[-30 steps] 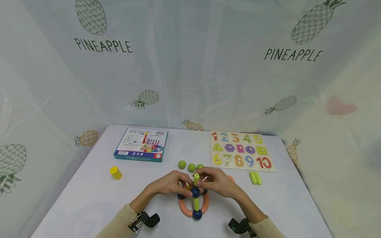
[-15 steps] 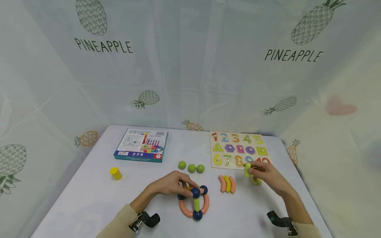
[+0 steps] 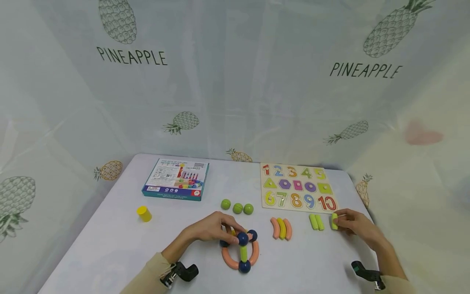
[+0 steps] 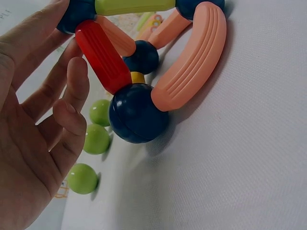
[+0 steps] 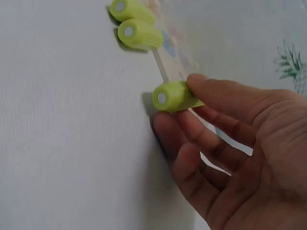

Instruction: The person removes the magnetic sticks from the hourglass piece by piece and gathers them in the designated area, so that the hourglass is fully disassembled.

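In the head view my left hand [image 3: 213,228] pinches a dark blue ball [image 3: 242,238] at the top of a ball-and-stick construction. An upright green stick [image 3: 243,254] joins that ball to a lower blue ball [image 3: 244,267]. Curved orange sticks [image 3: 230,259] form the base ring, and a red stick [image 4: 103,56] slants down in the left wrist view. Far to the right, my right hand [image 3: 361,228] pinches a loose short green stick [image 5: 175,97] between thumb and fingers, close over the table; a silvery disc shows in its end.
Two green sticks [image 3: 316,222] lie left of my right hand, below the number puzzle board [image 3: 299,207]. Orange and yellow curved sticks [image 3: 281,228] lie mid-table. Behind the construction sit green balls [image 3: 238,208]; a yellow cylinder [image 3: 144,213] and a flat box [image 3: 175,179] stand left.
My right hand has lifted the green stick off the top blue ball and carried it right, past the two lying sticks and down to the table. My left hand keeps its hold on the ball.
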Tool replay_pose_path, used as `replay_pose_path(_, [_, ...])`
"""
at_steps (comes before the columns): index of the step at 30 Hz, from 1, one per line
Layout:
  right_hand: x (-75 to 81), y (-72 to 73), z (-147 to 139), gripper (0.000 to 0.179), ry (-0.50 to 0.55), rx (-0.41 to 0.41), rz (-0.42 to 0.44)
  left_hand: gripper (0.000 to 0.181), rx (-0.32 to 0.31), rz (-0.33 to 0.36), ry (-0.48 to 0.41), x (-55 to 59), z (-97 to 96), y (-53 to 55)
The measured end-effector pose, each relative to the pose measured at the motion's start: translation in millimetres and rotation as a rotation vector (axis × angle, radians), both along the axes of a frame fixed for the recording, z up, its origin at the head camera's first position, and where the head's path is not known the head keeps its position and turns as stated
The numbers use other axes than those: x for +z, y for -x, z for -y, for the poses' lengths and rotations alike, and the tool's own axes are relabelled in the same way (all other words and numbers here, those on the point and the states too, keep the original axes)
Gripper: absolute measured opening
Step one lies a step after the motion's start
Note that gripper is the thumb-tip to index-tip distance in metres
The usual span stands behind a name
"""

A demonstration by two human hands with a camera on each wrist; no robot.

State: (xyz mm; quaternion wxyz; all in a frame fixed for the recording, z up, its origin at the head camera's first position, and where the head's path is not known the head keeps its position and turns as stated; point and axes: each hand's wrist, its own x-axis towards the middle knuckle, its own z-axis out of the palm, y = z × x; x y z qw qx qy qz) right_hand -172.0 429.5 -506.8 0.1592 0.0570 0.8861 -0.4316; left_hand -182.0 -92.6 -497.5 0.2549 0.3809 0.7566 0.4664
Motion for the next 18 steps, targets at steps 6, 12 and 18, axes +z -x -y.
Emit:
replay_pose_path(6, [-1.6, 5.1, 13.1, 0.057, -0.075, 0.032, -0.071, 0.031, 0.001, 0.002, 0.002, 1.7, 0.0, 0.1])
replay_pose_path(12, [-2.9, 7.6, 22.3, 0.053, -0.1, 0.041, -0.077, 0.031, -0.002, -0.011, -0.019, 1.6, -1.2, -0.7])
replay_pose_path(18, [-7.0, 7.7, 25.6, 0.046, -0.081, 0.07, -0.086, 0.031, 0.005, -0.014, -0.017, 1.7, -0.5, -2.7])
